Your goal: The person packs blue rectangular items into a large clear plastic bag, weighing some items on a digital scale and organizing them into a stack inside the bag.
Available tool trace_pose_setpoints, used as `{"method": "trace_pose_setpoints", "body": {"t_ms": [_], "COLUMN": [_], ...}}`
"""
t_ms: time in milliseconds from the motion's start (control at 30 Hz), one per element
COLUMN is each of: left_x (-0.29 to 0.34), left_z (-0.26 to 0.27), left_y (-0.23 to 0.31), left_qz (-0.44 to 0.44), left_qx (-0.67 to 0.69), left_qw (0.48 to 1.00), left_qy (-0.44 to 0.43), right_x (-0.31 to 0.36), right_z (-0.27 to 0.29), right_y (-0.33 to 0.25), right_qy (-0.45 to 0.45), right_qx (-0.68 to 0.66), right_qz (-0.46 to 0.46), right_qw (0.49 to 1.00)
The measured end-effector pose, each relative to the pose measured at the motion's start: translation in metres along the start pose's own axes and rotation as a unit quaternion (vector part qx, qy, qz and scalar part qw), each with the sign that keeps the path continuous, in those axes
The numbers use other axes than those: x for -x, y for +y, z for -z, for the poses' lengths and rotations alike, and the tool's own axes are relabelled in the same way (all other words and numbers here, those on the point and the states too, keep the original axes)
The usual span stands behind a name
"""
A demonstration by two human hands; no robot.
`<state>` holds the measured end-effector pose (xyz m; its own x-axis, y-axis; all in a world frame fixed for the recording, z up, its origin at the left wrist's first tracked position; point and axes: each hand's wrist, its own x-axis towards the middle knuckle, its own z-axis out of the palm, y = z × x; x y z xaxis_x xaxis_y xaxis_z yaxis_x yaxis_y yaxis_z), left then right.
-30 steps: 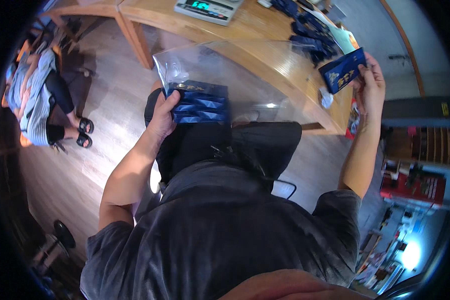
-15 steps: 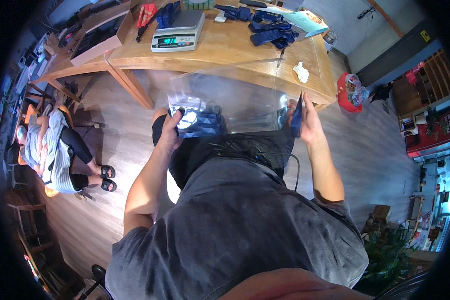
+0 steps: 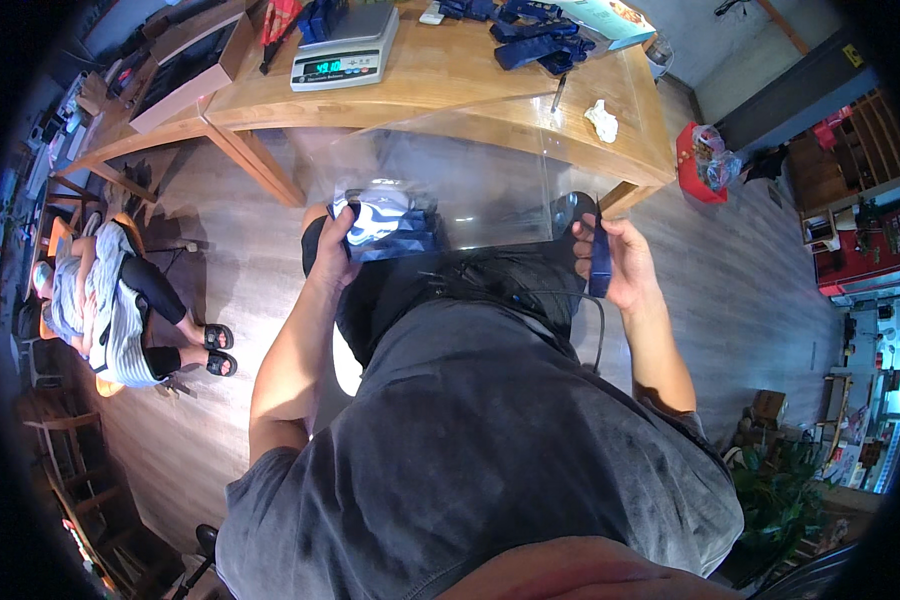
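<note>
My left hand (image 3: 336, 252) is closed, thumb up, on a shiny dark blue packet (image 3: 395, 232) with a bright glare on it. A large clear plastic sheet or bag (image 3: 490, 195) spreads from there over my lap toward the table edge; whether the packet lies inside or behind it I cannot tell. In my right hand (image 3: 622, 262) a narrow dark blue packet (image 3: 600, 262) is gripped between thumb and fingers, seen edge-on, just right of the clear plastic.
Ahead stands a wooden table (image 3: 450, 80) with a digital scale (image 3: 345, 55), crumpled blue packets (image 3: 540, 45), a pen (image 3: 559, 93) and a white tissue (image 3: 601, 121). An open cardboard box (image 3: 192, 75) is at left. Beyond the table's right corner sits a red bin (image 3: 700, 165); a seated person (image 3: 120, 300) is at left.
My right hand has moved down slightly with its blue packet, farther from the clear plastic's edge. The left hand keeps its hold. The table has shifted up in view.
</note>
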<state>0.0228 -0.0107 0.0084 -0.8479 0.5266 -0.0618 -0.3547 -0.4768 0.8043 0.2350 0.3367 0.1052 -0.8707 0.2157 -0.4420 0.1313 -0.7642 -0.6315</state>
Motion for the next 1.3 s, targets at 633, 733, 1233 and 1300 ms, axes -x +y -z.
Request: {"method": "trace_pose_setpoints", "body": {"t_ms": [633, 733, 1233, 1300], "left_x": [-0.001, 0.0, 0.002, 0.002], "left_z": [0.008, 0.005, 0.003, 0.002], "left_y": [0.004, 0.004, 0.011, 0.011], "left_qz": [0.037, 0.033, 0.046, 0.045], "left_qx": [0.038, 0.034, 0.038, 0.034], "left_qw": [0.998, 0.999, 0.997, 0.998], "left_qy": [-0.034, -0.01, -0.038, -0.039], "right_x": [0.009, 0.016, 0.023, 0.022], "right_z": [-0.048, -0.055, -0.073, -0.071], "right_y": [-0.041, -0.045, -0.066, -0.063], "right_qy": [0.054, -0.003, -0.098, -0.096], "right_qx": [0.713, 0.729, 0.744, 0.719], "right_qz": [0.392, 0.406, 0.371, 0.366], "right_qw": [0.579, 0.552, 0.547, 0.583]}}
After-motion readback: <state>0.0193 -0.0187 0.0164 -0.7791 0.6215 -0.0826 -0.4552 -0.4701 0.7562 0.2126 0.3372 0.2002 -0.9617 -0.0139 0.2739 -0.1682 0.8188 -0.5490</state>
